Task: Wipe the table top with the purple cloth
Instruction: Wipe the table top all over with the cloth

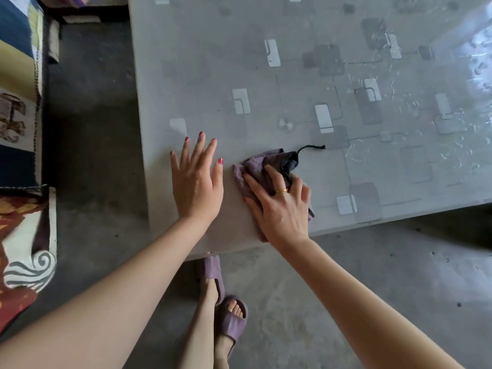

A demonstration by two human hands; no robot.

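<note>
Head view, one frame. The right hand [279, 206] lies flat on the purple cloth [255, 169], fingers [255, 186] spread narrow and pressing it down rather than clenched round it; the palm hides most of the cloth. What shows: a bunched purple fold ahead of the fingertips, a strip along the near worktop [292, 83] edge, and a small bit right of the wrist. A dark patch with a black cord [311, 148] sticks out at the cloth's far right; can't tell if it's sewn on or separate.

The left hand [195, 179] is just beside the cloth, not touching it, palm flat on the worktop, fingers wide, holding nothing.

The cloth sits near the worktop's near-left corner. The worktop is grey with a rectangle pattern; its far and right sides are cut off, and glare washes out the upper right. No readable writing or brand anywhere.

Count: two hands, one cloth, one gold ring [281, 191] on the right hand, two purple slippers [231, 319] on the concrete floor [93, 161]; the rear slipper is partly under the worktop edge. A patterned rug [21, 235] at left is cropped and blurred.
</note>
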